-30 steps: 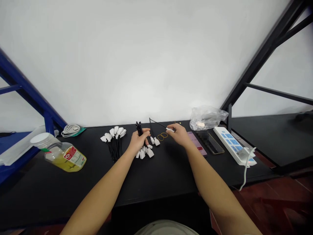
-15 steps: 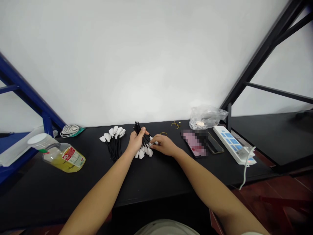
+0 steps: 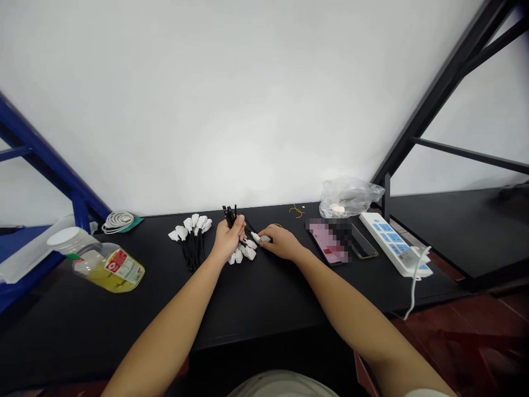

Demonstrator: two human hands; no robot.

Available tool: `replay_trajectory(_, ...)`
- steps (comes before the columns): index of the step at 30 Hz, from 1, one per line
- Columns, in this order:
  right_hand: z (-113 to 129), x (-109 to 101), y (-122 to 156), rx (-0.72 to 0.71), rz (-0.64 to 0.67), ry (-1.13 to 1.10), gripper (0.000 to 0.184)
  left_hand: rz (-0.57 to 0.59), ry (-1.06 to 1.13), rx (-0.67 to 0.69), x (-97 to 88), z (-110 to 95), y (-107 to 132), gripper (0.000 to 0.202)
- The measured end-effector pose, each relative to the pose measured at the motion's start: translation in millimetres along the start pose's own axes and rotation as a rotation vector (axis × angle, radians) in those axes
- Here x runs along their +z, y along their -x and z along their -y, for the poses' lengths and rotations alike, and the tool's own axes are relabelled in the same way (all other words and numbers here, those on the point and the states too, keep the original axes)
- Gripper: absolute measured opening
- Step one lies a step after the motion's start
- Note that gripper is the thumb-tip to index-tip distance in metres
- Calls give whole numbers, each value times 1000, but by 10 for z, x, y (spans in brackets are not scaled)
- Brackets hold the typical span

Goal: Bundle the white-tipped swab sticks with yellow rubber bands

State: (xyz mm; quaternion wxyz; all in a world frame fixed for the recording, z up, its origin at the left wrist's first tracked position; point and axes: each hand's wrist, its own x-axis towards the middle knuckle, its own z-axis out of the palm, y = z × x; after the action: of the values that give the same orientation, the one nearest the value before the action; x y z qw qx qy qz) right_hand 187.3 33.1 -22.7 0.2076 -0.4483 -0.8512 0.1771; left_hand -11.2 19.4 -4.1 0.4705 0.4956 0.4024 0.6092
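Observation:
My left hand (image 3: 226, 238) is closed around a bundle of thin black stems with white flat heads (image 3: 238, 256). The black ends stick up above the fist, and the white heads fan out below it. Just to the right, the fingers of my right hand (image 3: 281, 242) pinch a single white-headed black stem (image 3: 256, 237) by its white end. Its dark part runs up and left towards the bundle. Left of my hands, a second group of white-headed black stems (image 3: 193, 234) lies on the black table (image 3: 256, 309), heads pointing away from me.
A clear jar with yellow contents (image 3: 119, 270) leans at the left, near a coiled white cable (image 3: 119, 220). To the right are yellow rubber bands (image 3: 296, 210), a plastic bag (image 3: 349, 196), a phone with a pink screen (image 3: 328, 242), a dark phone (image 3: 363, 242) and a power strip (image 3: 392, 242).
My right hand has shifted slightly right, away from the bundle, with one white-headed stem in its fingers. My left hand has moved slightly left and still grips the bundle.

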Motion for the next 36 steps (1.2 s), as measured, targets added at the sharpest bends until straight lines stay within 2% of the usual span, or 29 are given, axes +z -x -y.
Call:
replay_trajectory(3, 15, -9, -12, 17, -28, -16, 27, -29, -89, 16, -32, 7, -4, 45)
replay_trajectory(8, -7, -44, -41, 151, -289, -197, 32, -20, -126, -1, -44, 20, -10, 44)
replay_trajectory(11, 2, -11, -31, 80, -356, -336, 39, -62, -109, -40, -35, 24, -22, 50)
replay_trajectory(15, 109, 79, 5, -95, -229, -390, 35, -99, -114, -64, -45, 45, -43, 61)
replay_trajectory(18, 202, 114, 21, -168, -118, -373, 32, -82, -99, -25, -51, 74, -52, 60)
replay_trajectory(22, 209, 99, 27, -220, -101, -231, 48, -44, -26, 12, -29, 86, -41, 53)
replay_trajectory(25, 138, 99, 24, -164, -59, -102, 56, -29, -3, 11, -12, 75, -23, 49)
replay_trajectory(29, 89, 107, 7, -55, -4, -16, 38, -50, 9, 17, -11, 62, -7, 44)
replay_trajectory(34, 109, 20, -8, 131, -63, 27, 12, -66, 55, 27, -15, 42, -3, 48)
replay_trajectory(36, 97, -17, -11, 219, -101, 4, 11, -70, 31, 19, -15, 31, 1, 45)
